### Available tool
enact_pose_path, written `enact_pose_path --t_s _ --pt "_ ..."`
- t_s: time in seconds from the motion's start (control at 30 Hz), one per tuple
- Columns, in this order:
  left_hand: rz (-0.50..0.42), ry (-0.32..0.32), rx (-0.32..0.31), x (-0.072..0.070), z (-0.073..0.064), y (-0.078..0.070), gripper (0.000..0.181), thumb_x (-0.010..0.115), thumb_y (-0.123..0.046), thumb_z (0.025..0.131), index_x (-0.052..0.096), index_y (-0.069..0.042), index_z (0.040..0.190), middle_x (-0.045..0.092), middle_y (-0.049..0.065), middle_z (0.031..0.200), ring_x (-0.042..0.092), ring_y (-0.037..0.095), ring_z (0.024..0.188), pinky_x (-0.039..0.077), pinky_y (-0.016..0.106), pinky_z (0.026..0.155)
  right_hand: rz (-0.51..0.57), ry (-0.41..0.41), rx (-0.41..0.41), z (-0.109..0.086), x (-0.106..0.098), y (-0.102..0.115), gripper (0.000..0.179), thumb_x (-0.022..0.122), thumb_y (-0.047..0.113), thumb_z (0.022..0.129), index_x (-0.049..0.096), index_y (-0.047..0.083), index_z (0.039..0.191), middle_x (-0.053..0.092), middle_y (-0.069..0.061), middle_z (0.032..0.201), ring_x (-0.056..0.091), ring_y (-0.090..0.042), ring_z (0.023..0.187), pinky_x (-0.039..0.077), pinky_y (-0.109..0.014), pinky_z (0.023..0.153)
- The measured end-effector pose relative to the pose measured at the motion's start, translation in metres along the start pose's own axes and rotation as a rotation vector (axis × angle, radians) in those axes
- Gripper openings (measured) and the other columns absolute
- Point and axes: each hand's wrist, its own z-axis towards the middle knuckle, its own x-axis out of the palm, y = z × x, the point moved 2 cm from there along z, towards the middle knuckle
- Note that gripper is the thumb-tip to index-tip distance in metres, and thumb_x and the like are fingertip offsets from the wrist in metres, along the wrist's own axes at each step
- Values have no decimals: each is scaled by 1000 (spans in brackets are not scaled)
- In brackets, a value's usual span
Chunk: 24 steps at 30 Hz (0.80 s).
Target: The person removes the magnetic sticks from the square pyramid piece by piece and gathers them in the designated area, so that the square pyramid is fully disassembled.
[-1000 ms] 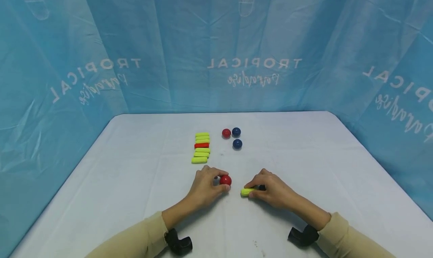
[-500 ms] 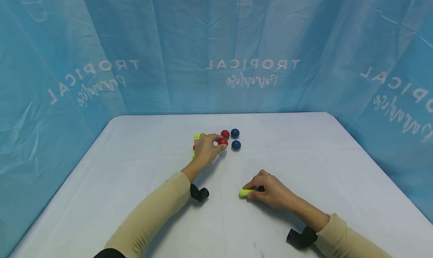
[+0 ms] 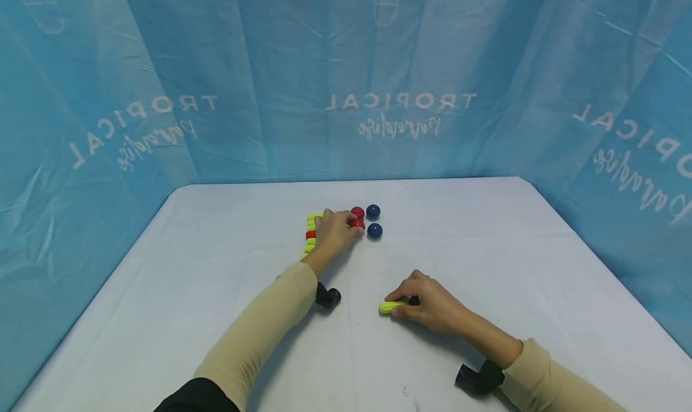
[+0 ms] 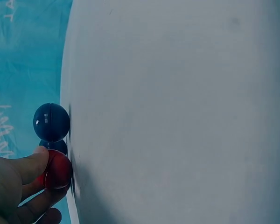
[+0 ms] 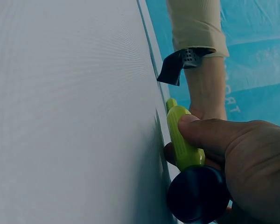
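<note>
My left hand is at the far part of the table, pinching a glossy red ball between thumb and fingers. Just behind it sits another red ball, and two dark blue balls lie to the right. The left wrist view shows the pinched red ball below a blue ball. Nearer the front, my right hand grips a ribbed yellow-green stick low over the table. A dark ball shows at the stick's end, partly within that hand.
Left of the balls is a column of several yellow-green sticks with one red stick among them, partly hidden by the left hand. A white cloth covers the table. Blue printed curtains rise beyond its edges.
My left hand has carried the red ball away from me to the group of balls, close in front of the other red one. The right hand has stayed about where it was.
</note>
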Motion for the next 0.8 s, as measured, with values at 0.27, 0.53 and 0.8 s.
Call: enact_pose_path --t_s 0.27,0.53,0.8 --pt "-119 -95 22 -13 -12 -1 40 69 -35 84 64 -16 119 63 3 113 45 21 106 32 41 93 -6 -3 -4 2 3 2 22 74 29 81 72 28 103 67 18 92 48 -4 84 42 -20 71" --pt "-432 -175 81 -50 -58 7 28 62 -30 89 67 -15 112 64 4 109 48 22 106 31 40 90 -48 27 -28 18 17 20 21 72 30 82 72 27 103 67 19 93 45 -3 85 39 -21 73" --pt "-485 -143 92 -68 -103 21 23 60 -27 91 66 -16 110 64 2 109 47 18 105 33 39 89 -106 3 -43 30 29 34 22 74 27 80 73 25 102 68 16 93 44 -5 85 38 -21 72"
